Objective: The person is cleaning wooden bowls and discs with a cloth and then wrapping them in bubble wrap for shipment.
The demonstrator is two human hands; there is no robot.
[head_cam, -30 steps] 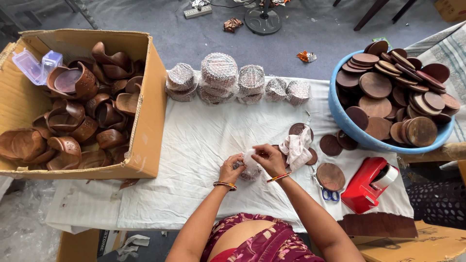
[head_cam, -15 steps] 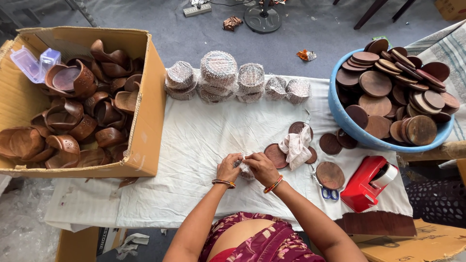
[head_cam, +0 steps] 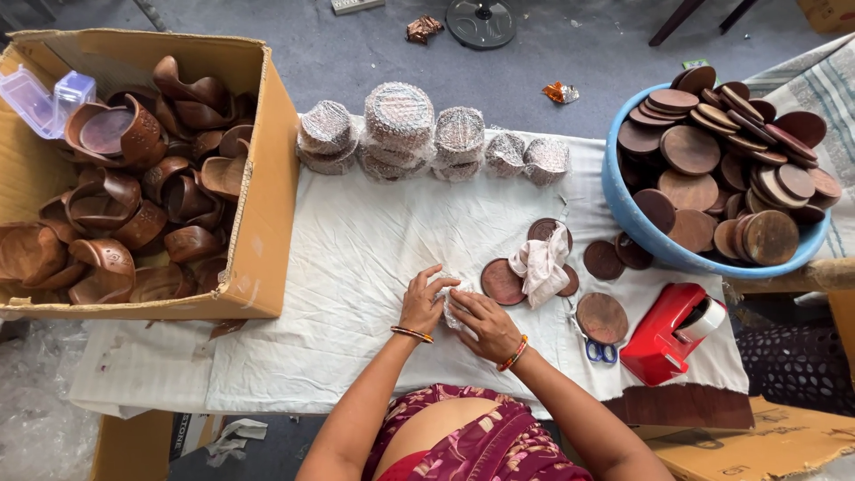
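My left hand [head_cam: 421, 303] and right hand [head_cam: 482, 322] meet at the near middle of the worktop [head_cam: 356, 267], which is covered with a white cloth. Between them lies a small bundle of clear wrapping [head_cam: 451, 297], resting on the cloth. The fingers of my left hand curl onto its left side; the fingers of my right hand lie over its top and right side. Both sets of fingers are closed on the wrapping. What the wrapping contains is hidden by my hands.

Just to the right of my hands:
- a round dark wooden disc [head_cam: 501, 281], flat on the cloth;
- a crumpled pale rag [head_cam: 540, 264], lying partly over further discs;
- more loose discs, one of them [head_cam: 601, 317] near the blue-handled scissors [head_cam: 599, 352];
- a red tape dispenser [head_cam: 670, 331], at the near right edge.

At far right a blue basin [head_cam: 634, 230] holds a heap of the same wooden discs. Along the far edge of the cloth stands a row of bubble-wrapped bundles [head_cam: 400, 125]. At left an open cardboard box [head_cam: 263, 205] is filled with carved brown wooden bowls [head_cam: 107, 267]; a clear plastic case [head_cam: 40, 98] rests at its far left corner. Each wrist carries bangles.
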